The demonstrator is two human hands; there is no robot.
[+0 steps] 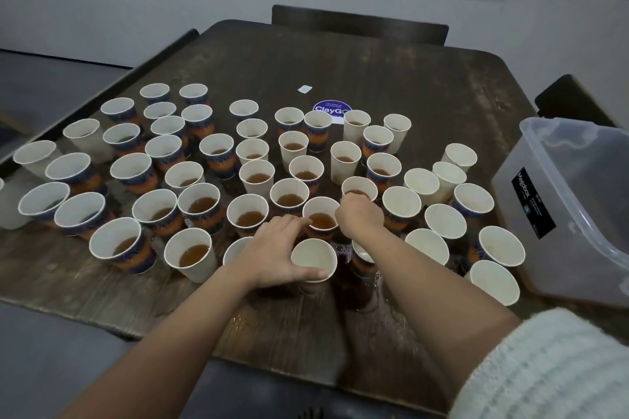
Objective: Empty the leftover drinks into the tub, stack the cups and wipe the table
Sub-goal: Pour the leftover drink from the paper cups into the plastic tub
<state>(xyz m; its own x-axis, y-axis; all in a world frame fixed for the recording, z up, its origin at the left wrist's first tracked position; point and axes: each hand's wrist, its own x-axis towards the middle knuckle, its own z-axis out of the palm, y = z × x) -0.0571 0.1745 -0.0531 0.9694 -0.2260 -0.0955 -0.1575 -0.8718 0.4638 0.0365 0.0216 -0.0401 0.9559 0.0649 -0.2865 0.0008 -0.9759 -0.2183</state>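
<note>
Left hand [275, 255]: thumb curled round the near rim of an empty plain cup [313, 260], fingers [292, 219] spread fairly straight toward the rim of a cup holding brown drink [321, 217]. Whether the empty cup is properly gripped or only steadied cannot be told.

Right hand [360, 218]: knuckles up, fingers curled down at the near rim of another drink cup [359, 188]; fingertips are hidden beneath the hand, so the hold itself cannot be confirmed.

Cups [190, 211] cover most of the bench [374, 71], many centre and left showing brown liquid; those lower right, near the tub [571, 214], look empty. The tub sits at the right edge of the frame, translucent, partly cut off, contents not readable.

Step in hand, by judgement: emptying, early to middle; no tall stack visible, wiping not begun.

Next move calls for a level lift of a filled cup over its neighbours, then carriage right to the tub.

Wet sheen and dark patch [354, 296] on the bench between the forearms, probably spilt drink. Cup prints blurred. Cups at the left edge cut off.
</note>
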